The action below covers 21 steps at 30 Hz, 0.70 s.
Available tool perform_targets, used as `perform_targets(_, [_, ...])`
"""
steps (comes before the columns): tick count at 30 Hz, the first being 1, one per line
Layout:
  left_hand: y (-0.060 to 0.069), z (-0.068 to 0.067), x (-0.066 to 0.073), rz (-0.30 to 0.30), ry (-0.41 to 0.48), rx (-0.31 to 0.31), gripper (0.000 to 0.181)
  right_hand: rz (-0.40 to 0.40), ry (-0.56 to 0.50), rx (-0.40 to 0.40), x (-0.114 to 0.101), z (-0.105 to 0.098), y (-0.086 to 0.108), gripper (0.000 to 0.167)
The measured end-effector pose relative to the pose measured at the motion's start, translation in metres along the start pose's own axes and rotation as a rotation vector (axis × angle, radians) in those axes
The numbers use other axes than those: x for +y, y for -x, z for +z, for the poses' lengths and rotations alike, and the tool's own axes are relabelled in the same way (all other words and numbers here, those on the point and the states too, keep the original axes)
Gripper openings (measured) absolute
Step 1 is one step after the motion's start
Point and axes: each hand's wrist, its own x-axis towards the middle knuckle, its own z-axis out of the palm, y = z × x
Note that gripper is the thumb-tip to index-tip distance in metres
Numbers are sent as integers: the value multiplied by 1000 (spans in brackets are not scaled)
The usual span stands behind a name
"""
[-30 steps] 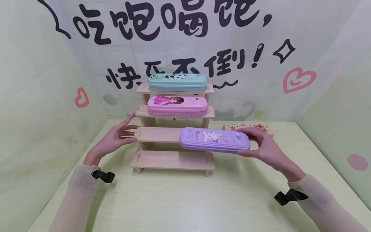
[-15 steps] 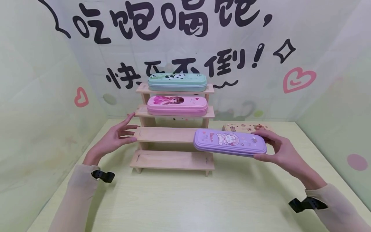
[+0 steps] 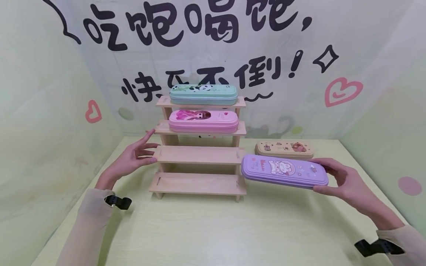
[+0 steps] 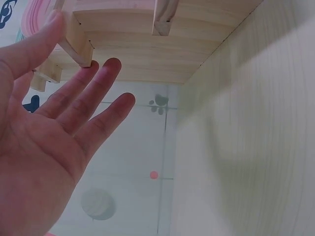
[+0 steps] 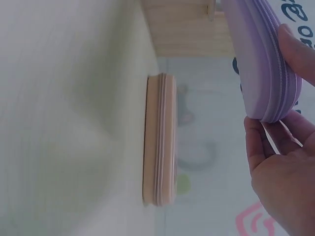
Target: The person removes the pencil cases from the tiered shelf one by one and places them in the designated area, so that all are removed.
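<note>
A purple zippered pencil case (image 3: 283, 170) with a cartoon print is in my right hand (image 3: 349, 184), which grips its right end between thumb and fingers. The case hangs above the table, just right of a stepped wooden rack (image 3: 199, 154); the right wrist view shows the zipper side of the purple case (image 5: 268, 64). My left hand (image 3: 133, 157) touches the rack's left side with its fingers extended; in the left wrist view the left hand's palm (image 4: 39, 157) faces the camera. A pink pencil case (image 3: 203, 122) and a mint-green pencil case (image 3: 203, 95) lie on the two upper shelves.
Behind the purple case, a beige pencil case (image 3: 284, 149) lies on the table (image 3: 199, 229) to the right of the rack. The two lower shelves are bare wood. A printed fabric backdrop (image 3: 283, 111) closes off the back, with fabric walls at both sides.
My right hand has carried the purple pencil case rightward and slightly nearer, away from in front of the third shelf. The beige case shows more fully. My left hand has stayed put.
</note>
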Motion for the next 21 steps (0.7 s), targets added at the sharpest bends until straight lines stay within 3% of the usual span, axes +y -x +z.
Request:
perform_targets(10, [0, 1, -1, 1, 8, 0, 99, 30, 30, -21, 18, -25, 22, 73])
perform_targets(21, [0, 0, 0, -6, -6, 1, 99, 132, 78, -16, 51, -37, 26, 67])
